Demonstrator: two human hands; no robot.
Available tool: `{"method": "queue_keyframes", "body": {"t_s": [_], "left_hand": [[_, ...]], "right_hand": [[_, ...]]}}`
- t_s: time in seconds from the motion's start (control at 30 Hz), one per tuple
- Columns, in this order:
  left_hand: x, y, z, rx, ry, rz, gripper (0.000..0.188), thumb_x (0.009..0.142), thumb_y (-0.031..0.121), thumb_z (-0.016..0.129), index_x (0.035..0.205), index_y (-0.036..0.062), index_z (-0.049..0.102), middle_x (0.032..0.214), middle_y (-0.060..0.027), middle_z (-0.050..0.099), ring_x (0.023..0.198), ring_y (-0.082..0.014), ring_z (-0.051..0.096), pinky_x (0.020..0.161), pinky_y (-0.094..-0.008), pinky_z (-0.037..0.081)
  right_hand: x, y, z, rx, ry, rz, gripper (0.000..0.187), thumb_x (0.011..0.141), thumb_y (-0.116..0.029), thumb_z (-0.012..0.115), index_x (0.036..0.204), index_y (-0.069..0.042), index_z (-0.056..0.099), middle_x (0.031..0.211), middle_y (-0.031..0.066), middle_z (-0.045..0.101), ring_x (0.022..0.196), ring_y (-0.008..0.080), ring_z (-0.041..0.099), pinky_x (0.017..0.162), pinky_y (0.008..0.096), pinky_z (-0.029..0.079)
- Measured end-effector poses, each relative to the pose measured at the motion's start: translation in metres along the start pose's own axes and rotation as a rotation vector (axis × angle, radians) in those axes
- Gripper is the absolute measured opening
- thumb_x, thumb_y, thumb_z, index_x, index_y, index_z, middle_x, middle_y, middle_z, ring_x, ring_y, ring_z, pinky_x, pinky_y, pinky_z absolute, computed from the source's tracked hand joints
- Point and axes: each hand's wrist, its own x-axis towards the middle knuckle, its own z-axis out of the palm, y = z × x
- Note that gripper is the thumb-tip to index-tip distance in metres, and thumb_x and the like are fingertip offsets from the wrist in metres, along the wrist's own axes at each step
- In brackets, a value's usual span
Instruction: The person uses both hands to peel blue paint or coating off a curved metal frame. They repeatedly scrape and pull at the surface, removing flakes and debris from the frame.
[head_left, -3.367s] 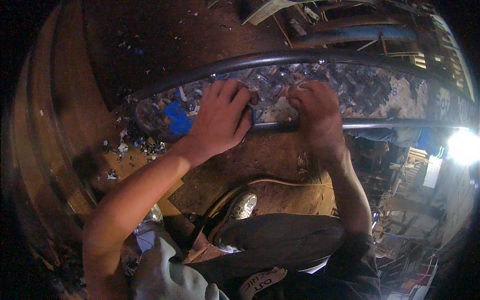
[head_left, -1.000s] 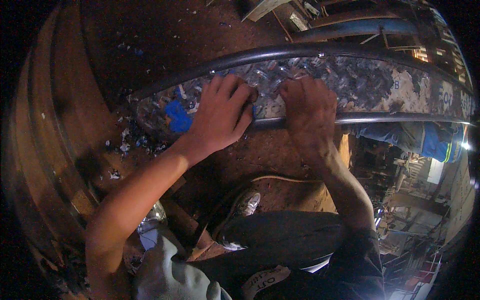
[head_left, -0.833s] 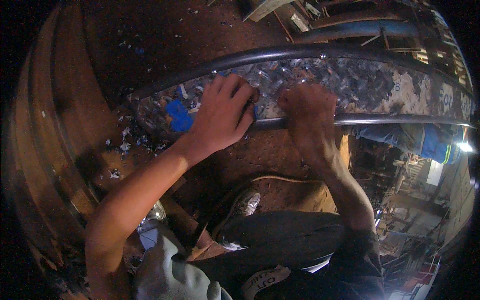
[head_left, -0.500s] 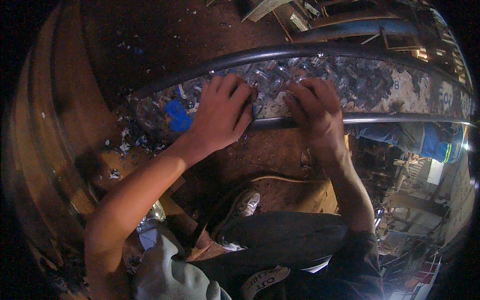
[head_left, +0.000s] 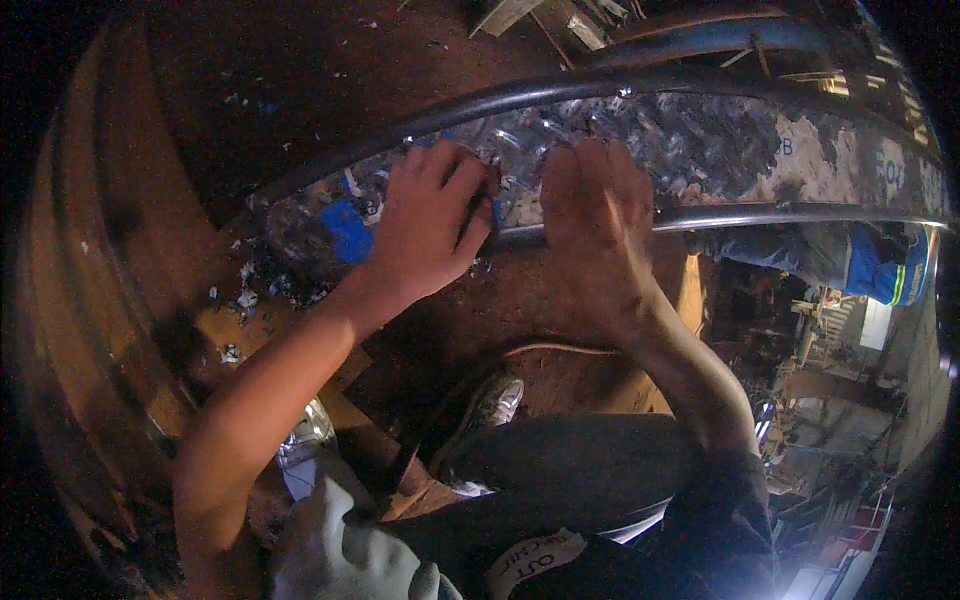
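A long step panel of raised tread plate lies across in front of me, framed by dark round tubes. Torn pale film clings to its right part, and a blue patch to its left end. My left hand rests on the plate left of the middle, its fingers curled and closed at the tips. Beside it, my right hand presses down with bent fingers held together, back of the hand up. Whatever lies under either set of fingertips is hidden.
Small scraps are scattered on the brown floor below the panel's left end. Wood pieces and a blue beam lie at the far side. A person in blue clothing is at the right. My shoe is below the panel.
My right hand has shifted left, closer to my left hand, and its fingers have turned downward. My left hand stays at nearly the same spot on the panel. The whole view has tilted slightly.
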Motion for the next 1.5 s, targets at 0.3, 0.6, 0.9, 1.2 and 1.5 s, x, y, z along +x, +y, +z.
{"method": "queue_keyframes", "body": {"t_s": [0.3, 0.6, 0.9, 1.2, 1.5], "left_hand": [[0.002, 0.005, -0.009, -0.072, -0.103, -0.101, 0.029, 0.087, 0.016, 0.059, 0.111, 0.0016, 0.054, 0.114, -0.0252, 0.048, 0.11, -0.0459, 0.044, 0.097, -0.0556, 0.036], [0.007, -0.001, -0.014, -0.158, 0.043, -0.054, 0.021, 0.085, 0.01, 0.057, 0.105, 0.0029, 0.054, 0.107, -0.0211, 0.049, 0.104, -0.0417, 0.047, 0.091, -0.0502, 0.039], [0.011, -0.008, -0.013, -0.158, 0.17, -0.055, 0.018, 0.082, 0.005, 0.059, 0.1, 0.004, 0.056, 0.099, -0.0189, 0.051, 0.096, -0.04, 0.05, 0.082, -0.0483, 0.041], [0.007, -0.013, -0.018, -0.101, 0.158, -0.049, 0.021, 0.082, 0.003, 0.058, 0.103, 0.003, 0.055, 0.099, -0.0189, 0.051, 0.095, -0.0396, 0.049, 0.082, -0.0471, 0.04], [0.008, -0.012, -0.019, -0.136, 0.15, -0.054, 0.021, 0.082, 0.002, 0.058, 0.103, 0.0016, 0.055, 0.101, -0.0189, 0.052, 0.095, -0.0391, 0.049, 0.082, -0.0471, 0.04]], "right_hand": [[0.014, -0.009, -0.004, -0.222, -0.237, 0.072, 0.021, 0.077, -0.016, 0.062, 0.094, -0.008, 0.053, 0.097, 0.0082, 0.054, 0.095, 0.0261, 0.054, 0.077, 0.0427, 0.044], [0.043, 0.007, -0.022, -0.049, -0.935, 0.246, 0.021, 0.083, -0.014, 0.064, 0.102, -0.005, 0.061, 0.096, 0.0113, 0.06, 0.094, 0.0304, 0.058, 0.08, 0.044, 0.047], [0.003, 0.023, -0.012, 0.275, -0.063, -0.055, 0.029, 0.073, -0.015, 0.061, 0.1, -0.003, 0.058, 0.093, 0.0136, 0.055, 0.088, 0.0337, 0.057, 0.071, 0.0481, 0.048], [0.009, -0.001, -0.013, 0.109, -0.049, 0.047, 0.005, 0.083, -0.003, 0.054, 0.084, -0.007, 0.05, 0.083, 0.0111, 0.047, 0.081, 0.0307, 0.053, 0.066, 0.045, 0.044], [0.006, -0.012, -0.002, -0.142, -0.135, 0.119, 0.013, 0.082, -0.01, 0.054, 0.094, -0.01, 0.05, 0.091, 0.0092, 0.05, 0.088, 0.0296, 0.053, 0.069, 0.0439, 0.043]]}}
